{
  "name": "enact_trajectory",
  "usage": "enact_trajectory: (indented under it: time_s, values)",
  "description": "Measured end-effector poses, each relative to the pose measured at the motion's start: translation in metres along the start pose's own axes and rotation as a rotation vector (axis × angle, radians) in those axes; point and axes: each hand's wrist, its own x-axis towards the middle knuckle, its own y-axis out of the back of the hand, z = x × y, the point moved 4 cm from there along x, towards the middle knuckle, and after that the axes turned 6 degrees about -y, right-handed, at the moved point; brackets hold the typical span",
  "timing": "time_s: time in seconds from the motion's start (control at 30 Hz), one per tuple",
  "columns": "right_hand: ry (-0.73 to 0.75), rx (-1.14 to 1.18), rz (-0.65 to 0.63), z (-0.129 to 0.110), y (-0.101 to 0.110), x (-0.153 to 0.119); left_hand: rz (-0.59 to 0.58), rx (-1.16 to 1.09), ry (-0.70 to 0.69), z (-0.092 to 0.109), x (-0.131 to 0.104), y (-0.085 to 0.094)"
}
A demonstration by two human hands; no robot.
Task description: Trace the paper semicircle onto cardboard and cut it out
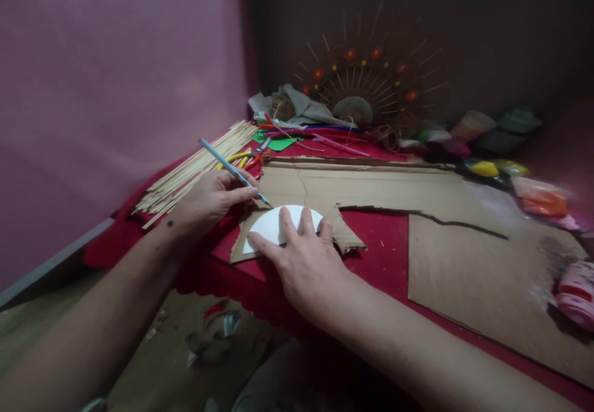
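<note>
A blue pencil (227, 166) is held in my left hand (218, 194), its tip at the upper left edge of a white half-round paper (266, 229). That paper lies on a torn piece of brown cardboard (348, 232) near the front edge of the red-covered table. My right hand (309, 260) presses flat on the paper with its fingers spread. The cardboard reaches back and to the right in a long strip.
Thin sticks (199, 167) lie in a bundle at the left, beside scissors (255, 154) with red and yellow handles. A decorated stick fan (362, 84) stands behind. Another cardboard sheet (468, 276) and a pink object (578, 294) are at the right.
</note>
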Motion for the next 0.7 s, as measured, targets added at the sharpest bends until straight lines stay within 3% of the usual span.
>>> enact_trajectory:
  time_s: [0.3, 0.53, 0.7]
  values:
    - [0.002, -0.005, -0.007, 0.001, -0.002, 0.001, 0.094, -0.009, 0.075, 0.0, -0.027, 0.01]
    - [-0.003, -0.033, -0.021, 0.001, -0.005, 0.0, 0.076, 0.122, 0.002, 0.0, -0.041, 0.02]
    - [0.007, -0.044, 0.016, 0.001, -0.008, 0.0, 0.147, 0.242, -0.042, 0.0, -0.056, 0.025]
